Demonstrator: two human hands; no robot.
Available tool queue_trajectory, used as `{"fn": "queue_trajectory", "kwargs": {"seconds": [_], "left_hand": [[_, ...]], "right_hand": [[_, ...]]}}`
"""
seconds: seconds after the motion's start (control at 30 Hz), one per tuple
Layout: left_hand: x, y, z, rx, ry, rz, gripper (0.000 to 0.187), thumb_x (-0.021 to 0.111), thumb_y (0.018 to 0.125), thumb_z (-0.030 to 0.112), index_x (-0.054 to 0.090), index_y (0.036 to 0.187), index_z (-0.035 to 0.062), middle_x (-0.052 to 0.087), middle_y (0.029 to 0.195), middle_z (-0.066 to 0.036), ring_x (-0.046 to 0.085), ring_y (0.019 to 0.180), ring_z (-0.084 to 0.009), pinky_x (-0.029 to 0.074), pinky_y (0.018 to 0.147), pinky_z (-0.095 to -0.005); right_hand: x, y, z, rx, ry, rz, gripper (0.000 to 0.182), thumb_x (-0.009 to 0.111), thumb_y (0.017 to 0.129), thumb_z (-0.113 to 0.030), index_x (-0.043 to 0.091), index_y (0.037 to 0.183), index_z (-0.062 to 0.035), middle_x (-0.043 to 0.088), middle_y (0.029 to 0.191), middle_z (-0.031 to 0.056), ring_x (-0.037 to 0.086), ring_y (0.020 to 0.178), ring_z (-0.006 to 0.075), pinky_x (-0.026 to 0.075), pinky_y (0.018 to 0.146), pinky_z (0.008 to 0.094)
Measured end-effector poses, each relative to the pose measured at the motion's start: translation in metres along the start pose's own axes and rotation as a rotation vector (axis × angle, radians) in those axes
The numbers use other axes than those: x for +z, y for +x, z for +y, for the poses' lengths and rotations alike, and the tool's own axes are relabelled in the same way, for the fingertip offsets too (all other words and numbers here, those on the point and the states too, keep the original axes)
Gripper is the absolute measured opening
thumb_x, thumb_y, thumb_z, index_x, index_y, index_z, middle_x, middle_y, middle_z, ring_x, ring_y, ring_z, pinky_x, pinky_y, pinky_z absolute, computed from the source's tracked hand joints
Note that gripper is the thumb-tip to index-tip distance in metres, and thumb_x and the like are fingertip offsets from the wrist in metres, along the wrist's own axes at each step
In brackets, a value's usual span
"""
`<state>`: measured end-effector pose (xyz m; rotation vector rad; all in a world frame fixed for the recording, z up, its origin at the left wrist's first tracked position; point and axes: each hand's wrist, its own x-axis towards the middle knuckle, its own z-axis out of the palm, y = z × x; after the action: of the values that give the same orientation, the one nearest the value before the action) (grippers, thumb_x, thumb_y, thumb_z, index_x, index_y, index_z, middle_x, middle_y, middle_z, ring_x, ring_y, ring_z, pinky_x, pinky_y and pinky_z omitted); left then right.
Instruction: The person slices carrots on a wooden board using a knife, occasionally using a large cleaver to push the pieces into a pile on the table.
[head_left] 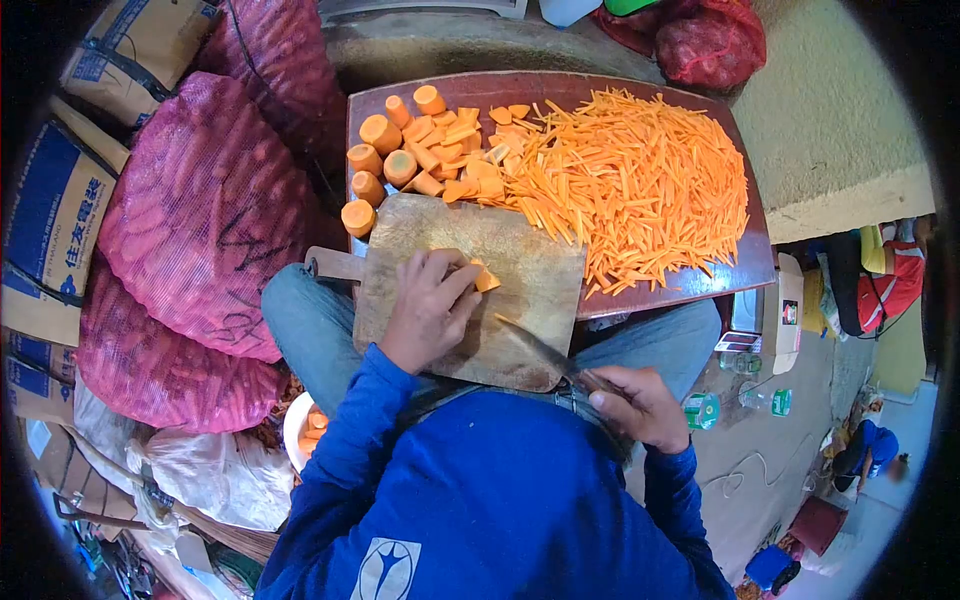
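Note:
My left hand (432, 308) lies over the wooden cutting board (530, 250), its fingers bent and pressed on a piece of carrot (486, 279) that pokes out past the fingertips. In my right hand (645, 408) is the handle of a knife (540, 350); its blade points up and left across the board's lower right, apart from the carrot, with an orange bit near the tip. The board rests across my lap against a low table (740, 268). Beyond it lie carrot chunks (380, 132) and slices at left, and a big heap of carrot sticks (660, 180) at right.
Red mesh sacks (205, 220) of produce are stacked at left beside cardboard boxes (60, 200). A white bowl (293, 430) with carrot pieces stands by my left elbow. Plastic bottles (702, 410) are on the floor at right. Another person (872, 447) is farther off at right.

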<state>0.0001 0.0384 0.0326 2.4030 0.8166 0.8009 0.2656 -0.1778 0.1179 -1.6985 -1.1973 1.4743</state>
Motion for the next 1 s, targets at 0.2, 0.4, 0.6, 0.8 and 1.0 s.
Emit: {"fn": "queue_trajectory", "kwargs": {"seconds": [0.2, 0.4, 0.6, 0.8, 1.0], "left_hand": [[0.005, 0.002, -0.008, 0.037, 0.043, -0.084, 0.039, 0.088, 0.081, 0.014, 0.075, 0.117, 0.0104, 0.068, 0.124, -0.007, 0.059, 0.118, -0.0303, 0.038, 0.097, -0.0493], [0.008, 0.002, -0.003, 0.102, 0.099, -0.032, 0.033, 0.088, 0.080, 0.014, 0.075, 0.110, 0.0102, 0.069, 0.118, -0.007, 0.062, 0.111, -0.0283, 0.037, 0.094, -0.0459], [0.018, -0.003, 0.010, 0.131, 0.008, 0.077, 0.021, 0.085, 0.086, 0.012, 0.075, 0.103, 0.0077, 0.071, 0.104, -0.006, 0.064, 0.098, -0.0256, 0.037, 0.091, -0.0421], [0.023, -0.007, 0.018, 0.034, -0.002, 0.042, 0.020, 0.083, 0.089, 0.017, 0.075, 0.104, 0.0083, 0.069, 0.099, -0.004, 0.062, 0.097, -0.0251, 0.037, 0.091, -0.0443], [0.013, -0.006, 0.021, -0.078, 0.083, 0.090, 0.028, 0.085, 0.086, 0.012, 0.075, 0.112, 0.0059, 0.069, 0.102, -0.007, 0.061, 0.096, -0.0290, 0.038, 0.090, -0.0436]], "right_hand": [[-0.022, 0.034, 0.008, -0.192, -0.209, 0.130, 0.030, 0.069, 0.104, -0.017, 0.072, 0.127, 0.0021, 0.074, 0.093, 0.0173, 0.067, 0.085, 0.0165, 0.057, 0.080, 0.0356], [-0.042, 0.070, -0.019, -0.045, -0.288, 0.263, 0.029, 0.068, 0.105, -0.017, 0.072, 0.123, 0.0039, 0.072, 0.090, 0.0211, 0.068, 0.082, 0.0210, 0.055, 0.078, 0.0395], [-0.020, 0.062, -0.017, -0.181, -0.231, 0.253, 0.028, 0.068, 0.105, -0.019, 0.071, 0.121, 0.0040, 0.066, 0.083, 0.0202, 0.063, 0.075, 0.0254, 0.053, 0.074, 0.0382], [-0.018, 0.083, -0.012, -0.124, -0.185, 0.356, 0.027, 0.068, 0.105, -0.017, 0.070, 0.121, 0.0050, 0.065, 0.080, 0.0160, 0.058, 0.073, 0.0164, 0.051, 0.070, 0.0361], [-0.005, 0.070, -0.016, -0.215, -0.213, 0.300, 0.028, 0.068, 0.105, -0.017, 0.069, 0.123, 0.0045, 0.068, 0.083, 0.0185, 0.064, 0.073, 0.0192, 0.053, 0.070, 0.0382]]}}
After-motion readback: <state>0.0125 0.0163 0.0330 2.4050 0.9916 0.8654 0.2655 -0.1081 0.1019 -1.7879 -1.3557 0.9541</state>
